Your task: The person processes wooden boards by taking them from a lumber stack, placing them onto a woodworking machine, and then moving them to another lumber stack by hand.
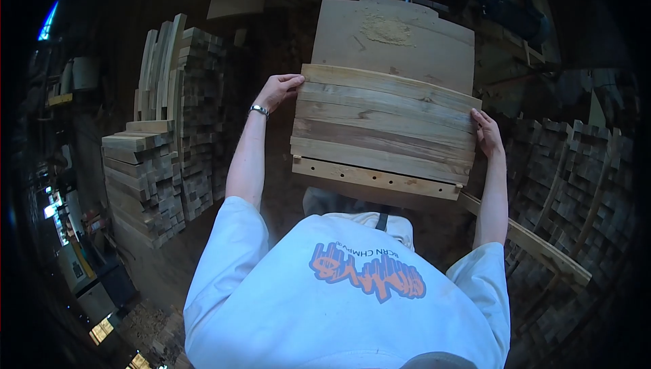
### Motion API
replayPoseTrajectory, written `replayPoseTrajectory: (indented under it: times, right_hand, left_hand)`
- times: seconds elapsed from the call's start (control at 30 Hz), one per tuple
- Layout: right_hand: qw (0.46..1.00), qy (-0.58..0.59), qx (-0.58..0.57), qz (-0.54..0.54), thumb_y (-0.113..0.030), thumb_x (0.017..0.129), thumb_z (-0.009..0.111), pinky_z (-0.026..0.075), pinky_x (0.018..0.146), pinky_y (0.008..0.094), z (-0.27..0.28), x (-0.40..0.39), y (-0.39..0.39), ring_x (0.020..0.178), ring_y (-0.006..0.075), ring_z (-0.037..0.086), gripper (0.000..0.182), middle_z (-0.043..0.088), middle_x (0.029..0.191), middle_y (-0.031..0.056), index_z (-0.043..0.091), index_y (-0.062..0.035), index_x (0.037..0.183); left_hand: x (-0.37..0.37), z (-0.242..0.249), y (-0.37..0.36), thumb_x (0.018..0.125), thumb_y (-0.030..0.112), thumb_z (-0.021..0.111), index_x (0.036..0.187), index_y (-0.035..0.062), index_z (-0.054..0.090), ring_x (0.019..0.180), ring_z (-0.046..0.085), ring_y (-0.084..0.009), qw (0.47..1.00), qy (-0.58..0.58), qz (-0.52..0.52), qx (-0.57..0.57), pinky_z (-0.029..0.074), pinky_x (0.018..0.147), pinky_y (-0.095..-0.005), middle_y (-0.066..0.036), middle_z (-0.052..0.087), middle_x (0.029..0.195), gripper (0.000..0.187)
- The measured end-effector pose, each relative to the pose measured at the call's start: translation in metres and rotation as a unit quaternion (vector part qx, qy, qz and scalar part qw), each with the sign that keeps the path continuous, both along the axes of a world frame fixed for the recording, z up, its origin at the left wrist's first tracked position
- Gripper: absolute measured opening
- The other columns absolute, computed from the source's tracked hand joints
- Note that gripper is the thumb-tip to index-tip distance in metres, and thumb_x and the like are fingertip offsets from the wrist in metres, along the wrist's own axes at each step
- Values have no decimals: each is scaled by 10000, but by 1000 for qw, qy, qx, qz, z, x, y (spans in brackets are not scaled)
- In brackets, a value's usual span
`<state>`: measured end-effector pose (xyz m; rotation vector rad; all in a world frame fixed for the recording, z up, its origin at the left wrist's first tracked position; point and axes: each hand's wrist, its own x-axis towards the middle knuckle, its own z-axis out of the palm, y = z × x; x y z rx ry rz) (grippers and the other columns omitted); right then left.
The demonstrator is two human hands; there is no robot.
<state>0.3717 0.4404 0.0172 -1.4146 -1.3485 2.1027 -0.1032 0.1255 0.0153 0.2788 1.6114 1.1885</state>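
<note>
Grasping the far plank point(380, 82) by both ends, left grip point(277, 90) and right grip point(488, 132), behind other planks point(380, 128) on the tabletop point(441, 50), sawdust point(386, 30) scattered beyond; timber stacks point(200, 105) either side in the gloom!

Woodwkg wkshop: timber stacks point(139, 172) at L, more wood piles point(580, 172) at R, sawdust heap point(385, 30) on counter point(434, 54), dark machinery point(519, 13) at back.

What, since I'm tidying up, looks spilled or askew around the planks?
Loose sawdust lies heaped on the board beyond the planks, odd on an otherwise mostly bare surface. The planks' ends also look slightly stepped rather than flush. Nothing looks clearly damaged.
</note>
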Motion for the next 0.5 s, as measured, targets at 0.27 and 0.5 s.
replayPoseTrajectory:
  times: [0.27,0.5]
  right_hand:
    - [708,-253,652,101,-461,743,708,264,1073,463,59,-73,-137,1269,399,340,811,406,1338,233,409,48,1300]
    - [709,-262,637,151,-528,781,629,208,1116,478,30,-108,-278,1354,334,282,796,371,1423,167,419,7,1332]
  left_hand:
    - [1,-3,7,880,266,645,1070,61,638,931,574,-119,999,-37,-19,35,458,833,-309,-12,632,973,279]
    - [48,16,26,807,186,624,1071,27,608,937,579,-256,837,537,104,-11,465,840,-372,-148,630,980,310]
